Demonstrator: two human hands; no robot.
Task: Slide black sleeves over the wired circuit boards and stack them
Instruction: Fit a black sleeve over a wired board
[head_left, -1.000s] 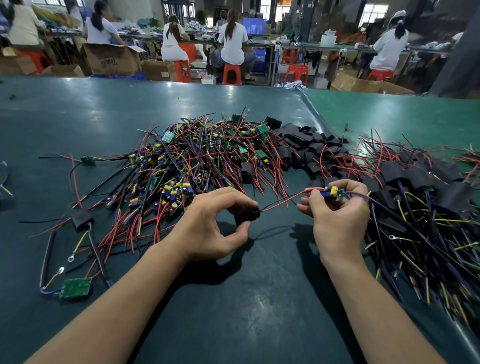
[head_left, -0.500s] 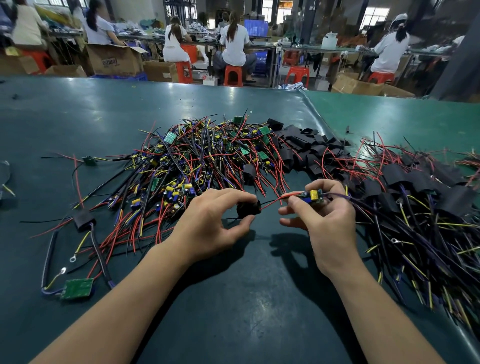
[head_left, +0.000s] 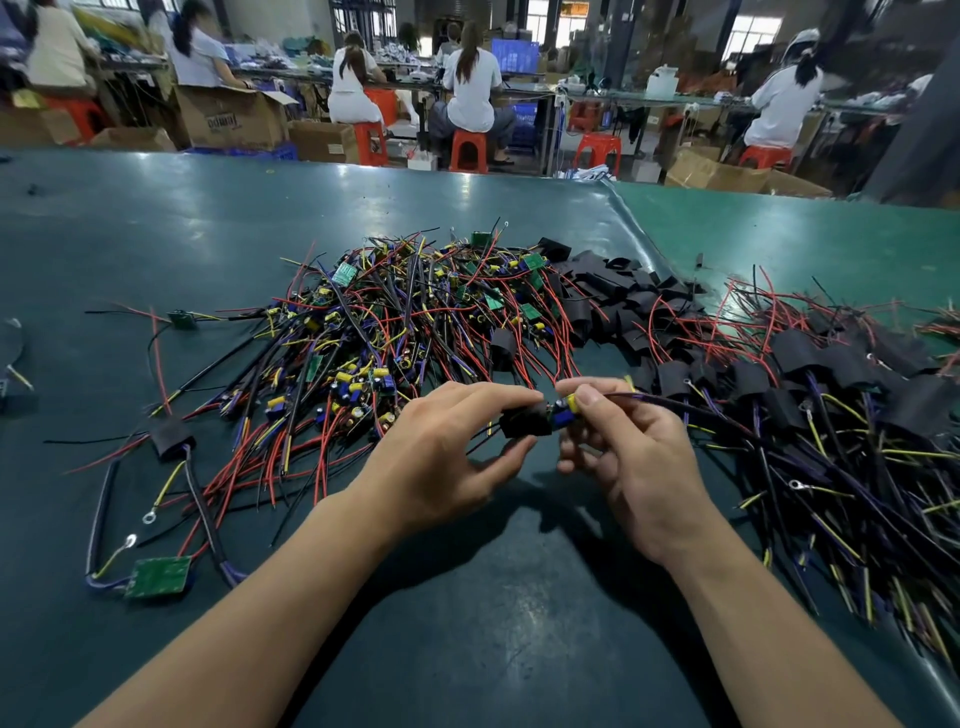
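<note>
While the left hand (head_left: 441, 457) pinches a black sleeve (head_left: 524, 422) between thumb and curled fingers, the right hand (head_left: 628, 457) holds a small circuit board (head_left: 566, 410) just beside it, thumb on top near a yellow part. Both grips are narrow, each closed on its own piece. Sleeve and board meet end to end above the dark green desk (head_left: 493, 623), and the board's near end touches or enters the sleeve mouth; which one I cannot tell. Purple and black wires (head_left: 675, 402) run from the board to the right, passing over the right hand's fingers.

Behind the hands lies a big heap of bare boards (head_left: 395, 322) with red, black, yellow and purple leads. Just right of that heap sits a pile of loose sleeves (head_left: 623, 301). Further right, a stack of sleeved boards (head_left: 810, 374) spreads out, its wires fanning toward the near right edge of the desk.

On the left, well apart from the heap, one green board (head_left: 158, 577) lies flat with leads ending in ring terminals. Near it rests a lone sleeved board (head_left: 169, 439).

Beyond the desk, several people sit on orange stools (head_left: 467, 150) at other benches, among cardboard boxes (head_left: 234, 119).
</note>
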